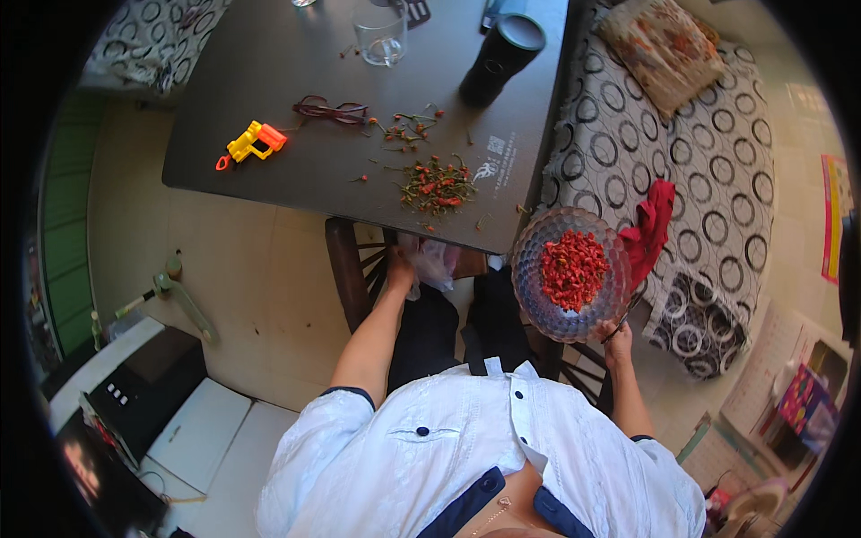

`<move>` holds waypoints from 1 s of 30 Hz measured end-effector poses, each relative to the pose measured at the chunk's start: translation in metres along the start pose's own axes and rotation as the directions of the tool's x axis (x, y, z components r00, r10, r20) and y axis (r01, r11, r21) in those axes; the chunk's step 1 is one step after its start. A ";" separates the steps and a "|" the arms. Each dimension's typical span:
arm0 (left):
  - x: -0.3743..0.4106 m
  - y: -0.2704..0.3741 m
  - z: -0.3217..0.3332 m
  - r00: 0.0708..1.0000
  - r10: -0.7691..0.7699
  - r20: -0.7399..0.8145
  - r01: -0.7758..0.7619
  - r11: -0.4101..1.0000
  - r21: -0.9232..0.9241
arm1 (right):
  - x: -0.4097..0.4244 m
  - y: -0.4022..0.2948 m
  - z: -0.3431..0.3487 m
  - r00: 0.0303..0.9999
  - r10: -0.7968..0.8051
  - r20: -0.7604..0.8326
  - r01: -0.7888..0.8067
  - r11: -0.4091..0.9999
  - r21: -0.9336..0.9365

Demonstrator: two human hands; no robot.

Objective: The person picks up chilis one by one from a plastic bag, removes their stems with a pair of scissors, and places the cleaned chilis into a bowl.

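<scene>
My right hand (617, 341) grips the near rim of a clear, bumpy glass bowl (531, 299), its fingers partly hidden by the glass. Chopped red chillies (574, 270) lie in the middle of the bowl, which sits beside the table's near right corner. Low by the table's near edge, my left hand (401, 267) is at a clear plastic bag (434, 263), next to a dark wooden chair (344, 269). Its fingers are partly hidden, so I cannot tell whether they hold the bag. On the dark table (269, 195) lies a heap of green chilli stems with red bits (438, 185).
Beyond the heap are scattered stems (407, 131), folded eyeglasses (331, 109), a yellow-orange toy gun (253, 144), a glass mug (381, 40) and a black tumbler (501, 60). A red cloth (649, 232) lies on the circle-patterned sofa (713, 175) at right, with a cushion (662, 50) farther back.
</scene>
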State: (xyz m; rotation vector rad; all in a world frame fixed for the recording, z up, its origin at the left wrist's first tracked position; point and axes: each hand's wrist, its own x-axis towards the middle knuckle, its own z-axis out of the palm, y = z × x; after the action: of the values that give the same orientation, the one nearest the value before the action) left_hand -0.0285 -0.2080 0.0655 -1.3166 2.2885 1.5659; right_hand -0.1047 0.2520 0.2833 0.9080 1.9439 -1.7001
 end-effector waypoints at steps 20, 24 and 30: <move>-0.019 0.104 -0.070 0.781 0.075 0.620 -0.544 0.569 0.617 | -0.077 0.067 -0.027 0.986 0.147 -0.083 -0.129 0.974 0.187; -0.041 0.085 -0.081 0.630 0.461 0.625 -0.713 0.662 0.231 | -0.066 0.060 -0.031 0.987 0.150 -0.057 -0.133 0.964 0.231; -0.071 0.085 -0.086 0.871 0.059 0.488 0.179 0.887 -0.425 | -0.056 0.056 -0.045 0.992 0.123 -0.016 -0.116 0.961 0.251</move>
State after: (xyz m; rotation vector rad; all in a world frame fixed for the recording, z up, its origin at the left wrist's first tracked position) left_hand -0.0085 -0.2239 0.2031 -0.8848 1.6097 2.2009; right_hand -0.0213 0.2869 0.2889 1.1235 1.6799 -1.8973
